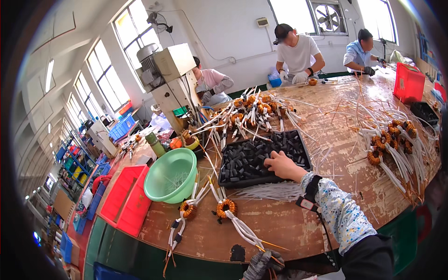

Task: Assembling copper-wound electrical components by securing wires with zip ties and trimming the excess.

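My right hand (283, 166), bare, reaches into a black tray (254, 181) full of short black sleeve pieces (247, 154). Its fingers are bent down and drawn together among the pieces; what they pinch, if anything, is hidden. At the lower edge my left hand (259, 267), in a grey glove, is closed around the wire leads of a copper toroid coil (227, 208). White-sleeved leads (243, 229) run from that coil down to the glove, with bare copper ends sticking out. Left of it lies a second toroid coil (188, 210) with black pieces on its leads.
A green basin (171, 176) and red bin (126, 200) stand at left. Thin white tubes (270, 192) lie before the tray. Coil heaps (256, 109) lie behind it and at right (392, 140). A machine (172, 84) stands far left; several people work across the table (322, 224).
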The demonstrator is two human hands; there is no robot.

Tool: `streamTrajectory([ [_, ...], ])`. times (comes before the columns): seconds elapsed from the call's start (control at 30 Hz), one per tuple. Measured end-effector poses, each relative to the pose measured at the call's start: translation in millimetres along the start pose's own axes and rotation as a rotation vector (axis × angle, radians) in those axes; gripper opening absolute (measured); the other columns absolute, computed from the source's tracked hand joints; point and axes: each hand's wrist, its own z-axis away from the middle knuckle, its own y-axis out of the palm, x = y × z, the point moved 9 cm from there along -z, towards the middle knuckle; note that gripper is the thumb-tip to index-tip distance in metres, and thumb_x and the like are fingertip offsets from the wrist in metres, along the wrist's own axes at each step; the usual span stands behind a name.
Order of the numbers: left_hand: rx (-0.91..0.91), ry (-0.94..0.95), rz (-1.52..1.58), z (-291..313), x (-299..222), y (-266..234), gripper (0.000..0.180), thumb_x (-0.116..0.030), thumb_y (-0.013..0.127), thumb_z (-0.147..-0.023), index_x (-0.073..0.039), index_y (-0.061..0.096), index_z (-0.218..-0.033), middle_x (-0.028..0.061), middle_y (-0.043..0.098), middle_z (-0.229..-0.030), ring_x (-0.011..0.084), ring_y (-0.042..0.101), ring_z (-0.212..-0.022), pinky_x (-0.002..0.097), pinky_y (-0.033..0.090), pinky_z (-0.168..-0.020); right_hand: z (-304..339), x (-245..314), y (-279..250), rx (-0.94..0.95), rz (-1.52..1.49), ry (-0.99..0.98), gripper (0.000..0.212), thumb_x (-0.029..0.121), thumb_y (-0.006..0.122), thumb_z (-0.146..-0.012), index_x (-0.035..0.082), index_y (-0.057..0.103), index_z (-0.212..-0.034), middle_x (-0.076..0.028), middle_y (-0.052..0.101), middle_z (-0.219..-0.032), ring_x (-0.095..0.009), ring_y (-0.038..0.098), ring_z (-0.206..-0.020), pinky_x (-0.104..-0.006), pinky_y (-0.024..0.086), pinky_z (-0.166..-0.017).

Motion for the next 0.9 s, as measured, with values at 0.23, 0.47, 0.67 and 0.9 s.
streamTrajectory([
  [0.23, 0.081, 0.008, 0.166, 6.2, -14.3, 19.3, 0.034, -0.036, 0.051, -0.089, -0.002, 0.055, -0.094, 0.0121, 0.064, -0.075, 0.0209, 0.063, -0.063, 0.0271, 0.052, -0.054, 32.4, -26.7, -47.3, -0.661, -0.314, 0.036, 0.013, 0.008, 0.064, -0.074, 0.011, 0.065, -0.087, -0.006, 0.054, -0.081, -0.028, 0.050, -0.085, -0.0368, 0.043, -0.074],
  [0.47, 0.558, 0.086, 0.556, -6.8, -29.9, 36.3, 0.033, -0.028, 0.047, -0.092, -0.001, 0.053, -0.110, 0.0172, 0.059, -0.105, 0.0279, 0.059, -0.095, 0.0402, 0.051, -0.080, 55.1, -51.9, -73.5, -0.877, -0.437, 0.010, 0.013, 0.008, 0.063, -0.077, 0.006, 0.065, -0.089, -0.006, 0.058, -0.083, -0.022, 0.053, -0.081, -0.0318, 0.043, -0.068],
  [0.67, 0.271, 0.218, 0.362, -12.4, -48.6, 48.5, 0.030, -0.026, 0.050, -0.091, -0.001, 0.054, -0.108, 0.0175, 0.057, -0.110, 0.0294, 0.054, -0.105, 0.0430, 0.042, -0.095, 52.8, -75.8, 2.0, -0.436, -2.123, 0.623, 0.017, 0.017, 0.055, -0.089, 0.013, 0.058, -0.106, 0.004, 0.056, -0.086, -0.005, 0.047, -0.071, -0.0222, 0.038, -0.057],
  [0.9, 0.165, 0.227, 0.167, -16.0, -26.1, 52.7, 0.027, -0.022, 0.050, -0.091, 0.000, 0.056, -0.104, 0.0162, 0.054, -0.116, 0.0255, 0.050, -0.110, 0.0380, 0.038, -0.098, 50.6, -82.8, -27.1, -0.557, -1.076, 0.467, 0.019, 0.016, 0.061, -0.085, 0.005, 0.063, -0.101, 0.002, 0.057, -0.077, -0.007, 0.045, -0.066, -0.0228, 0.037, -0.058],
])
